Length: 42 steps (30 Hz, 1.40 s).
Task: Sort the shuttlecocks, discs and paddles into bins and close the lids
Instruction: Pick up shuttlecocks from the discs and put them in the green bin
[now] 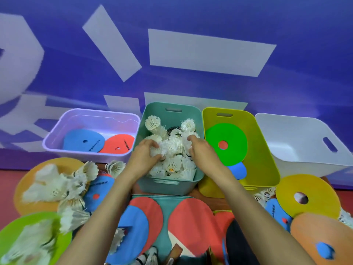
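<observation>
Both forearms reach forward, side by side, into the teal bin (172,106). The left hand (146,153) curls its fingers over a clump of the shuttlecocks (172,148) heaped there, and the right hand (201,150) grips more with bent fingers. Left of this bin stands a purple bin (57,129) holding a flat blue piece (84,140). On the right are a yellow bin (261,146) with a green disc (235,134) and a white bin (298,138). Loose shuttlecocks (57,184), an orange disc (28,184) and a yellow disc (309,186) lie on the red surface (7,188), before a blue wall (191,16).
</observation>
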Each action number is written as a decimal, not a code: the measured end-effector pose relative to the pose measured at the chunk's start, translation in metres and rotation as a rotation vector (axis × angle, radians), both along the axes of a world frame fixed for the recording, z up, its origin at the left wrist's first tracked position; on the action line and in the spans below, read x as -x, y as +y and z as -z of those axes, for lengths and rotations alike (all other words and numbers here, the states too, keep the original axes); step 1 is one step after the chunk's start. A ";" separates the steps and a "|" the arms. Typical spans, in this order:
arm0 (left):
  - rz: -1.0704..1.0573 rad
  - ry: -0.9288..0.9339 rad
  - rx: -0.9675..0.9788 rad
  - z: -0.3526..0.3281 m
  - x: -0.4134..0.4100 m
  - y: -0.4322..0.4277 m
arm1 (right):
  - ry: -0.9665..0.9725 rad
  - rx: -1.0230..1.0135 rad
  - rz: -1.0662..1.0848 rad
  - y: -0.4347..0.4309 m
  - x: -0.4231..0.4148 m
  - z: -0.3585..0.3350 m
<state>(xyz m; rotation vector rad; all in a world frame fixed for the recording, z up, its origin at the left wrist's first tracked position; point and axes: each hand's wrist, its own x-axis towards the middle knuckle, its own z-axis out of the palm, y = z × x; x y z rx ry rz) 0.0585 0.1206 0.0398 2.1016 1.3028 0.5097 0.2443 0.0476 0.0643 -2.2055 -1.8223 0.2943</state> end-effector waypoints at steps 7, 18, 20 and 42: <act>0.202 0.029 0.138 0.015 -0.039 0.005 | -0.281 0.117 0.039 0.018 0.000 0.011; 0.358 0.423 -0.024 0.035 -0.055 0.005 | -0.265 0.346 -0.044 0.033 0.004 0.029; 0.327 0.397 0.006 0.033 -0.050 0.006 | -0.243 0.354 -0.057 0.030 0.002 0.026; 0.541 -0.104 -0.241 -0.028 -0.247 -0.185 | 0.077 -0.220 0.321 -0.221 -0.201 -0.013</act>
